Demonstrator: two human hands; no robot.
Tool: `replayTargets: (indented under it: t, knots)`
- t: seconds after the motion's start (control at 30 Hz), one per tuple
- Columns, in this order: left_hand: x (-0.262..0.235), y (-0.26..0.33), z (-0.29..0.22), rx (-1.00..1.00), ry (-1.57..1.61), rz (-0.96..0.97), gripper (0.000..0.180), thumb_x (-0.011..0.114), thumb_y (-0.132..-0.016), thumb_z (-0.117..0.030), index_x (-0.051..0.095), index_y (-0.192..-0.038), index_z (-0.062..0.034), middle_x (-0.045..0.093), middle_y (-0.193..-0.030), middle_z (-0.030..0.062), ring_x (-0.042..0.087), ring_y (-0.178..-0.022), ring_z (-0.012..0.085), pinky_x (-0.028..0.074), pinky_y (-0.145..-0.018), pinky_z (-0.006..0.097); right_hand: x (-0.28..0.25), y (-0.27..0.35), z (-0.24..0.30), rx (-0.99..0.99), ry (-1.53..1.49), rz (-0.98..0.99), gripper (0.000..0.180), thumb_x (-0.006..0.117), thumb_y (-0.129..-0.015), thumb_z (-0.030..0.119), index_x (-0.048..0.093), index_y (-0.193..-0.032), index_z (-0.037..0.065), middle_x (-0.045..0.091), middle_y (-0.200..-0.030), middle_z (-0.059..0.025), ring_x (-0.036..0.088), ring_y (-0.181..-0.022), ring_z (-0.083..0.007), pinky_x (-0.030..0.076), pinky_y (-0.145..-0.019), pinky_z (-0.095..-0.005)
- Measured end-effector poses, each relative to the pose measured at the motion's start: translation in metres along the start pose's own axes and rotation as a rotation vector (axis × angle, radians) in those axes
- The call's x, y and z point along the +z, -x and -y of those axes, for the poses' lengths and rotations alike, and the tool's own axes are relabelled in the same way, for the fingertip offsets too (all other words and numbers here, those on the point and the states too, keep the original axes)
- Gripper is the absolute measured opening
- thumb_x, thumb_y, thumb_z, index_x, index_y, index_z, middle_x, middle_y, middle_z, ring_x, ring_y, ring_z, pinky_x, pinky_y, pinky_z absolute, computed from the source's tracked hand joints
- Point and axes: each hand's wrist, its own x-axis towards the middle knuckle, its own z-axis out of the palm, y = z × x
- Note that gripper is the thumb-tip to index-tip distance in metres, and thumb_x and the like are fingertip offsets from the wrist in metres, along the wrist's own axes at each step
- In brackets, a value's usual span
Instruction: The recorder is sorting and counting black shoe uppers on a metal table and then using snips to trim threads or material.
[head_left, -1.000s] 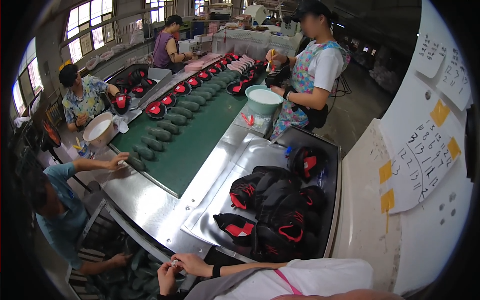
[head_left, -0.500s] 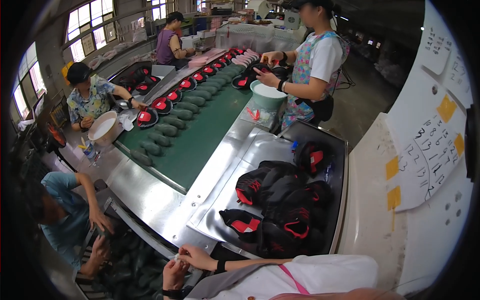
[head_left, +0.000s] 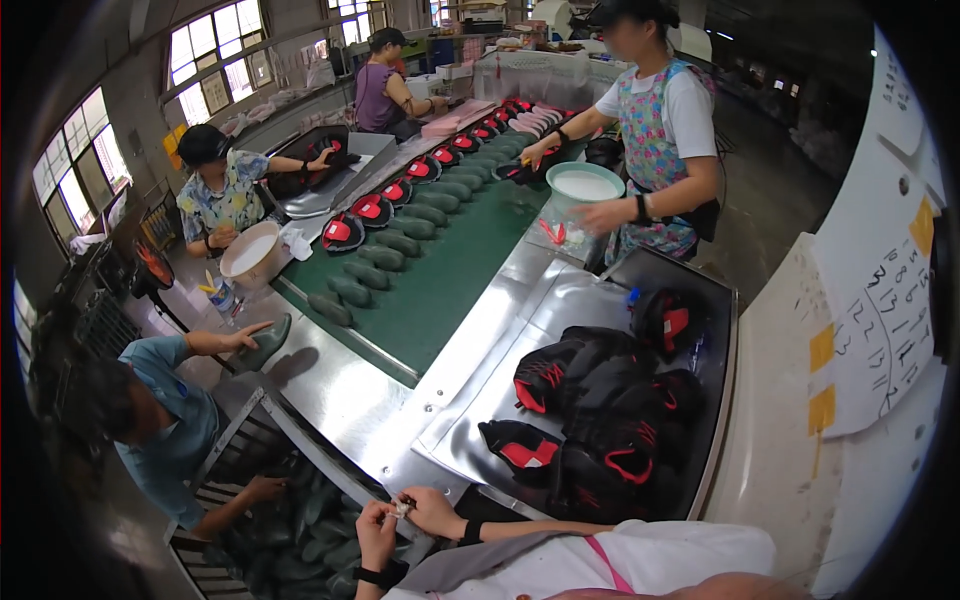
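**Your two hands pinched a tiny thing at the near edge of the metal table**

A big shiny metal tray (head_left: 560, 310) sat right in front of you. A heap of black and red shoe tops (head_left: 600, 410) lay in it, near your hands but not touching them. Past the tray ran a long green belt (head_left: 450, 280). Rows of dark green shoe forms (head_left: 385, 245) and more red and black shoes (head_left: 372, 208) rode on it. Below your hands, to the left, a bin of dark green forms (head_left: 290, 520) stood low down.

Other people worked around the belt. A person in a flowered apron (head_left: 655, 130) stood at the far right side next to a pale green bucket (head_left: 585, 185). A person in a blue shirt (head_left: 160, 430) on your left laid a hand on one green form (head_left: 262, 345) on the table. A person in a patterned shirt (head_left: 225, 200) sat by a white bowl (head_left: 252, 255).

Your left hand (head_left: 375, 530) and your right hand (head_left: 430, 510) met close together at the table's near edge. Both hands had their fingers pinched on a small pale thing (head_left: 403, 506). It sat between your fingertips, and it was too small to tell what it was.

On your right a white board (head_left: 880, 330) held a white sheet with writing and small yellow square notes (head_left: 822, 348).
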Motion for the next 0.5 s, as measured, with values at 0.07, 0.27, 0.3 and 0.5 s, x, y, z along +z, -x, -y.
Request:
replayTargets:
  t: [0.07,0.27,0.3,0.5]
  knots:
    - [-0.001,0.0,0.007,0.002,-0.055,-0.014,0.006,0.052,-0.069,0.005,0.055,-0.07,0.0002,0.048,-0.065,0.0057,0.046,-0.059,0.0118,0.035,-0.054,0.023,0.002,0.001,0.003,0.101,-0.242,-0.002,0.016,0.058,-0.074,0.011,0.059,-0.083,-0.001,0.06,-0.07,-0.0133,0.059,-0.065,-0.0197,0.045,-0.059,-0.0303]
    - [-0.006,-0.003,-0.006,0.195,-0.331,-0.118,0.005,0.056,-0.067,0.002,0.057,-0.071,-0.0021,0.045,-0.066,0.0074,0.047,-0.056,0.019,0.036,-0.051,0.028,-0.001,0.0,0.005,0.303,-0.454,0.192,0.021,0.057,-0.079,0.011,0.056,-0.097,0.0,0.057,-0.078,-0.0012,0.051,-0.069,-0.0057,0.042,-0.06,-0.0211]
    - [-0.003,-0.003,-0.011,0.196,-0.336,-0.115,0.005,0.056,-0.067,0.002,0.057,-0.071,-0.0021,0.045,-0.066,0.0074,0.047,-0.056,0.019,0.036,-0.051,0.028,-0.002,0.0,0.007,0.331,-0.47,0.22,0.022,0.057,-0.08,0.011,0.054,-0.099,0.0,0.056,-0.08,-0.0003,0.05,-0.071,-0.0048,0.042,-0.062,-0.0199]
    - [0.002,0.002,0.004,0.002,-0.182,-0.068,0.015,0.055,-0.069,0.001,0.06,-0.083,-0.0005,0.06,-0.074,0.0111,0.058,-0.065,0.0191,0.045,-0.062,0.027,0.009,0.0,-0.011,0.278,-0.511,0.155,0.017,0.057,-0.079,0.008,0.052,-0.094,0.001,0.055,-0.082,-0.0016,0.05,-0.075,-0.006,0.041,-0.067,-0.0203]
